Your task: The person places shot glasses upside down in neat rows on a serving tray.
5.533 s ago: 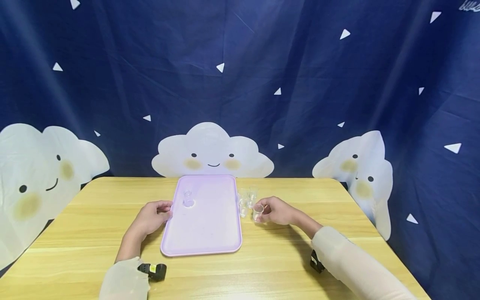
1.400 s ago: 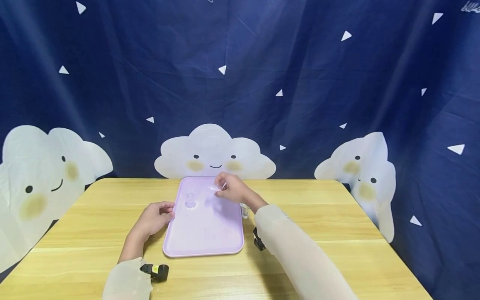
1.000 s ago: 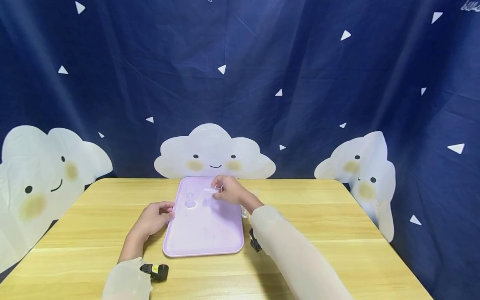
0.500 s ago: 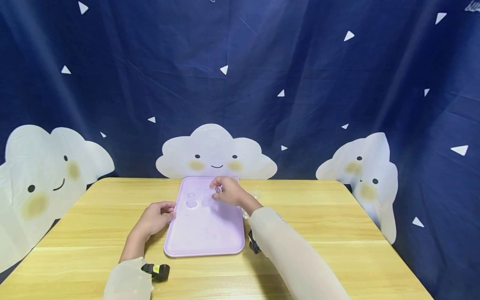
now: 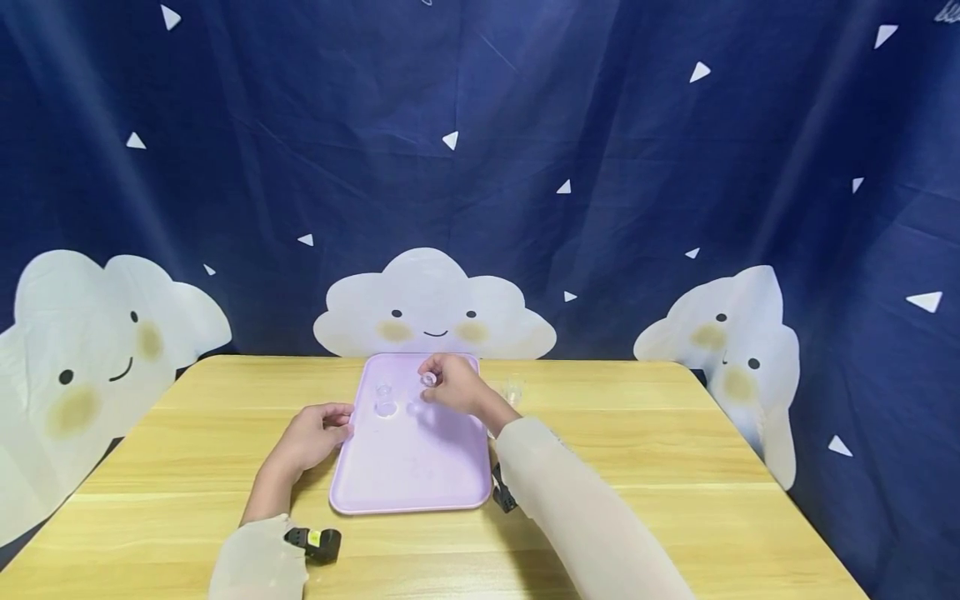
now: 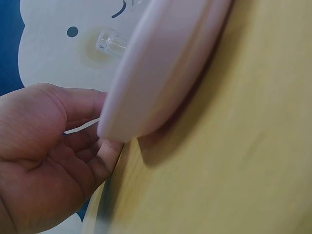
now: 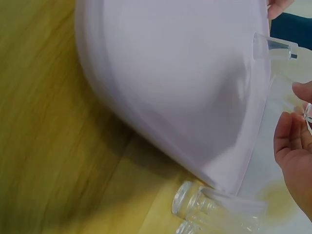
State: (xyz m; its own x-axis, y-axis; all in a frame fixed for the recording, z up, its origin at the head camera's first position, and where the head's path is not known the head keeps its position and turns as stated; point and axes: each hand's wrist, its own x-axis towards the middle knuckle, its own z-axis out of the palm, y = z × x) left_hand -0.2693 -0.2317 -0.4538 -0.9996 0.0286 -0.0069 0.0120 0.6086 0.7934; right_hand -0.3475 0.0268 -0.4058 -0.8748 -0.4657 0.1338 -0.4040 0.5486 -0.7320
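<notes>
My right hand (image 5: 456, 383) pinches a small clear shot glass (image 7: 282, 88) by its thick base, over the far right part of the lilac tray (image 5: 412, 467). This glass points mouth down, and its base (image 5: 428, 379) shows between thumb and fingers in the head view. Another clear glass (image 5: 385, 402) stands upside down on the tray's far left part, its narrow base on top. At the tray's left edge, my left hand (image 5: 309, 435) holds the rim (image 6: 119, 97), thumb against it and fingertips partly hidden behind it.
Right of the tray, clear glasses (image 7: 229, 212) stand base down on the wooden table (image 5: 637, 467), partly hidden by my right forearm in the head view. A dark blue curtain (image 5: 510, 100) with clouds hangs behind the table.
My right hand has carried a glass from the table on the right to over the tray. There it has turned from sideways to mouth down. My left hand stays at the rim.
</notes>
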